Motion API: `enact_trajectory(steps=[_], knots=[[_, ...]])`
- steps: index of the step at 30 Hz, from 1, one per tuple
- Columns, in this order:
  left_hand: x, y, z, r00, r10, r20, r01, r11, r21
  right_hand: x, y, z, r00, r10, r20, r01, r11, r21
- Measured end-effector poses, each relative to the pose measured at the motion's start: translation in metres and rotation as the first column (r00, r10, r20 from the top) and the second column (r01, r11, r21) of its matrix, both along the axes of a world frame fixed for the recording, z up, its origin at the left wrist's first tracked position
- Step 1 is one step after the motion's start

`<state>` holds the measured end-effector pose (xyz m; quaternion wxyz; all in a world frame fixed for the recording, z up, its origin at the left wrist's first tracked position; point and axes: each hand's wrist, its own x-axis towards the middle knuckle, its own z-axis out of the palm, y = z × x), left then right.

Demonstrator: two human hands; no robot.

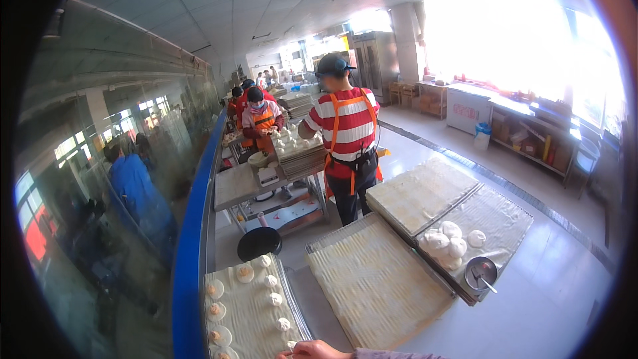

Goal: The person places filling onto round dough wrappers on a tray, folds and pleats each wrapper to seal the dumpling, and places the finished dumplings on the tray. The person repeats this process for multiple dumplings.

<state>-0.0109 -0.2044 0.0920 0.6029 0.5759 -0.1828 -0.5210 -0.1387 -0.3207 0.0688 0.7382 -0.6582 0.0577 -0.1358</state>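
Note:
My right hand (pixel 319 350) reaches in from the bottom edge, its fingertips at a small pleated bun (pixel 291 345) on a cloth-lined tray (pixel 249 309); whether they grip it is hard to tell. Further pleated buns, such as one bun (pixel 282 324), form a row along the tray's right side. Down its left side lie flat dough rounds (pixel 217 311) with filling in their middles. My left hand is out of view.
Beside the tray are a black round stool (pixel 259 244) and stacked cloth-lined trays (pixel 379 279). Larger buns (pixel 441 242) and a metal bowl (pixel 480 273) with a spoon rest on another stack. A co-worker (pixel 349 129) stands ahead; others work at a table (pixel 239 187).

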Motion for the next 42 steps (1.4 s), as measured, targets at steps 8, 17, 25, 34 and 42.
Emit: enact_trajectory(steps=[8,17,25,34,42], knots=[[-0.007,0.008,-0.008,1.000,0.016,-0.013,-0.016,1.000,-0.011,-0.021,-0.006,0.027,0.996,0.037,0.075,-0.011,0.949,-0.316],[-0.006,0.022,-0.013,0.997,0.047,-0.054,-0.049,0.998,-0.037,-0.025,0.002,0.056,0.941,0.039,-0.335,-0.015,0.997,0.076],[-0.004,0.046,-0.034,0.986,0.098,-0.132,-0.105,0.994,-0.043,0.009,0.005,-0.013,0.992,0.128,0.003,-0.095,0.752,-0.653],[0.013,0.067,-0.028,0.831,0.095,-0.548,0.022,0.979,0.204,-0.003,0.006,0.018,0.949,0.246,0.197,-0.072,0.779,-0.623],[-0.013,0.056,-0.024,0.954,0.141,-0.264,-0.095,0.979,0.180,-0.007,0.002,0.031,0.996,0.091,0.022,-0.065,0.842,-0.535]])
